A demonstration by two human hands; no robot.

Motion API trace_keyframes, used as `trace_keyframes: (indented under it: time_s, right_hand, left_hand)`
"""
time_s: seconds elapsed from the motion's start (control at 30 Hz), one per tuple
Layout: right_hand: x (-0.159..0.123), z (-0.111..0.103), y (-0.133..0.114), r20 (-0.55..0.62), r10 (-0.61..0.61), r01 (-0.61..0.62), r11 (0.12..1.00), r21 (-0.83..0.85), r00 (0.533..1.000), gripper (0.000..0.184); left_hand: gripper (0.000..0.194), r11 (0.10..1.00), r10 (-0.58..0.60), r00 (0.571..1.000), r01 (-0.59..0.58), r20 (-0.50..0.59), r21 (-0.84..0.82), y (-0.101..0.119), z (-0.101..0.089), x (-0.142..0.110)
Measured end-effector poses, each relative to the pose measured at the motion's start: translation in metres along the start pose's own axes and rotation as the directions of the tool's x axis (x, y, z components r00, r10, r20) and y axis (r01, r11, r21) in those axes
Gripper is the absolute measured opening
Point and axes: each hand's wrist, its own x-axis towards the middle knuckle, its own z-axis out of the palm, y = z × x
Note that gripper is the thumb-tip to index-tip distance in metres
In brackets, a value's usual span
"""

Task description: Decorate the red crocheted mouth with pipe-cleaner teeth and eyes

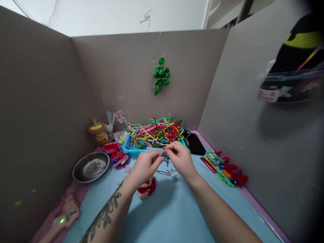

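My left hand (145, 167) and my right hand (180, 158) are raised together over the blue table (172, 212). Both pinch a thin light-blue pipe cleaner (154, 149) that runs between their fingertips. Just behind them stands a blue tray (128, 145) heaped with colourful pipe cleaners (157, 131). Under my hands lie small scissors (168, 174) and a red and white fuzzy piece (147, 188).
A metal bowl (91, 166) sits at the left, beside red and purple fuzzy flowers (118, 157). A black phone (195, 143) and a row of coloured craft pieces (225, 168) lie right. A green ornament (161, 76) hangs on the grey partition. A pink device (63, 219) lies near left.
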Motion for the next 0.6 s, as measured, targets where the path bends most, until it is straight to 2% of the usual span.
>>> trace_keyframes:
  time_s: [0.2,0.37,0.47,0.6]
  right_hand:
    - [-0.003,0.001,0.001,-0.010,-0.085,0.082,0.981,-0.173,0.996,0.011]
    - [-0.006,0.005,0.004,0.076,-0.144,0.160,0.949,-0.272,0.987,0.013]
    - [-0.006,0.006,0.006,0.151,-0.170,0.208,0.935,-0.288,0.974,0.014]
    - [-0.005,0.005,0.009,0.262,-0.185,0.259,0.924,-0.281,0.947,0.013]
  left_hand:
    - [0.020,0.963,0.054,0.996,-0.033,-0.072,0.267,-0.002,0.011,-0.005]
    - [0.023,0.886,0.097,0.989,-0.033,-0.115,0.462,-0.002,0.008,-0.007]
    - [0.024,0.865,0.097,0.988,-0.023,-0.121,0.501,-0.004,0.002,-0.008]
    - [0.021,0.896,0.094,0.991,-0.044,-0.091,0.442,-0.012,-0.007,-0.008]
